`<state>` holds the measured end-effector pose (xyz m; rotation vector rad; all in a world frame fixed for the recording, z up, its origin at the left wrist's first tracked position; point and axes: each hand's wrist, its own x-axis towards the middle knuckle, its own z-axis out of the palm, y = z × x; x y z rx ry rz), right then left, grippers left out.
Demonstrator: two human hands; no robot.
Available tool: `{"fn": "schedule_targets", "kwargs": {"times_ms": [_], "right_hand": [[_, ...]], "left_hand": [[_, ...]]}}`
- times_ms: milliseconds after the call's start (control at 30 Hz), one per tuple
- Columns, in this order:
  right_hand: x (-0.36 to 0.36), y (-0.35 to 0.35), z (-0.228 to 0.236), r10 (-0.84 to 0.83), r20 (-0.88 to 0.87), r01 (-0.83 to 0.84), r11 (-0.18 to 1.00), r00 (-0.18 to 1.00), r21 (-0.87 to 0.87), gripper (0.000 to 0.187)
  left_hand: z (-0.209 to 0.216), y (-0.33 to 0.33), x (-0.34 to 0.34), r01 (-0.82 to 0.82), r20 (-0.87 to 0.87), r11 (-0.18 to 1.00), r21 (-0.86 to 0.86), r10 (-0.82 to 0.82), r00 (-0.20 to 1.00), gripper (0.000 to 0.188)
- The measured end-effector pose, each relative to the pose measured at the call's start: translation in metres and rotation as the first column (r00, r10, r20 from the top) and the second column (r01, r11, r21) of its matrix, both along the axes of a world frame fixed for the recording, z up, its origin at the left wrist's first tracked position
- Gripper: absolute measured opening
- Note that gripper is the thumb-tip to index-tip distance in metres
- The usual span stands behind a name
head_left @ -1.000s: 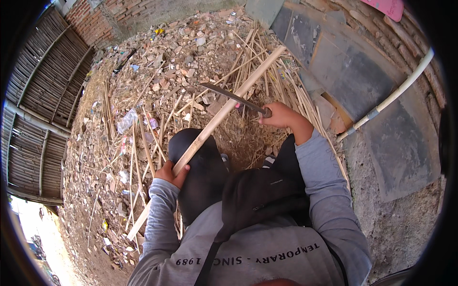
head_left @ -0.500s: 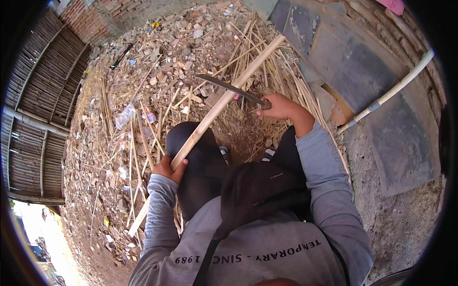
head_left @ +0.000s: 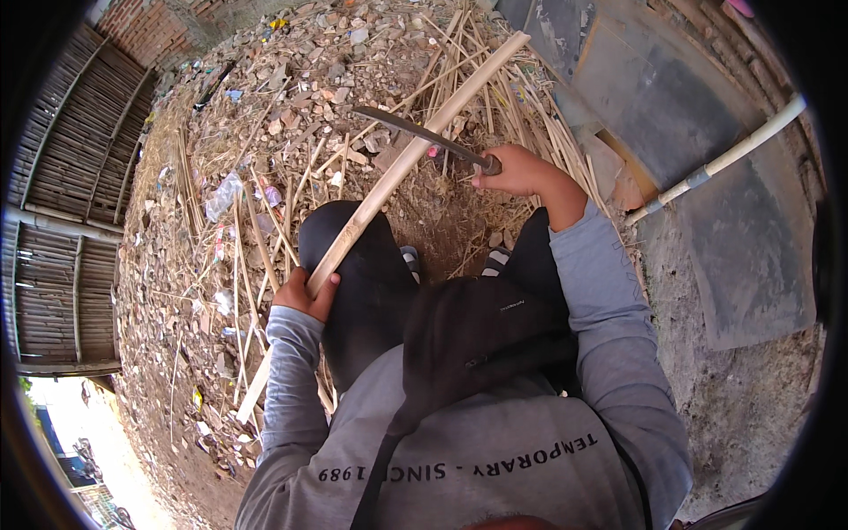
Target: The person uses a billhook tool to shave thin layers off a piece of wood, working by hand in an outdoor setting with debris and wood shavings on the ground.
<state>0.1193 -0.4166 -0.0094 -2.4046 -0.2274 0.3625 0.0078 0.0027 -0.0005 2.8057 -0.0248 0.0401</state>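
A long pale bamboo strip (head_left: 382,187) slants from beside my left forearm up to the far right, passing over my left knee. My left hand (head_left: 306,296) is closed round its lower part, the thumb on top. In my right hand (head_left: 521,171) is the handle of a machete (head_left: 415,131), gripped with the fingers wrapped round it. Its dark, curved blade points left and crosses the bamboo strip near the far part; the blade appears to touch the strip. The handle is mostly hidden by my fingers.
Several thin bamboo strips (head_left: 552,132) lie piled at the far right, with more beside my left knee. Rubble (head_left: 309,106) and litter cover the ground. A woven bamboo wall (head_left: 71,132) stands left; dark sheets (head_left: 654,97) and a pale pole (head_left: 724,165) are right.
The view has shifted slightly. Both hands keep their holds, and the machete stays across the bamboo strip, with little visible movement along it.
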Motion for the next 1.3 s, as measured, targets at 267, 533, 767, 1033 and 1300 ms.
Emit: {"fn": "schedule_targets", "kwargs": {"times_ms": [267,533,767,1033,1300], "right_hand": [[0.004,-0.002,-0.008,0.039,0.038,-0.038,0.999,0.999,-0.021,0.043],[0.001,0.0,-0.002,0.004,0.033,-0.003,1.0,0.999,-0.028,0.04],[0.0,0.009,0.013,0.031,0.247,-0.001,0.993,0.969,-0.118,0.036],[0.002,-0.012,0.018,-0.071,0.176,0.099,0.983,0.982,-0.154,0.041],[-0.001,-0.004,0.02,-0.006,0.03,0.011,0.984,1.0,-0.175,0.042]], "left_hand": [[0.0,-0.002,-0.001,-0.014,0.004,0.999,-0.035,0.014,1.0,0.056],[-0.003,0.0,0.001,-0.015,-0.031,0.998,-0.064,0.013,0.999,0.059],[-0.004,0.001,-0.002,-0.042,-0.01,0.998,-0.04,0.041,0.999,0.058],[0.003,-0.001,-0.006,-0.012,0.042,0.999,0.037,0.01,0.999,0.056],[0.01,-0.005,-0.006,0.01,-0.01,1.0,0.017,-0.01,1.0,0.055]]}}
